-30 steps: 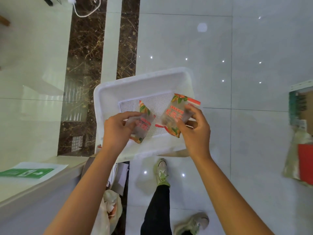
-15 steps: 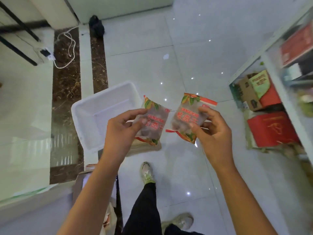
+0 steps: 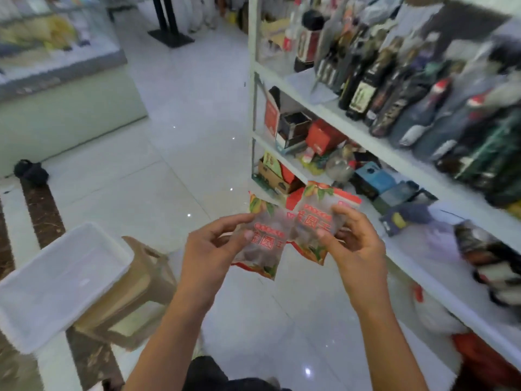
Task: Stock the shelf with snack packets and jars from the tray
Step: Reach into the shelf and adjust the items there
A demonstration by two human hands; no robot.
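Left hand (image 3: 210, 249) pinches left packet (image 3: 265, 248), right hand (image 3: 355, 246) right packet (image 3: 313, 221) (arms outstretched)

Tray (image 3: 60, 280) on stool (image 3: 135, 292) left; shelf (image 3: 394, 153) right.

Bottles (image 3: 363, 88) crowd the shelf's (image 3: 394, 157) upper board to its front edge, and boxes (image 3: 321, 136) pack the board below. The lower board (image 3: 423, 249) looks bare, though blurred, along its front edge between a dark pouch (image 3: 406, 217) and dark packs (image 3: 490, 255). From the packets (image 3: 265, 249) pinched in the left hand (image 3: 208, 249) and right hand (image 3: 355, 244), the way there is open. So is the floor (image 3: 183, 165) between shelf and tray (image 3: 62, 280).
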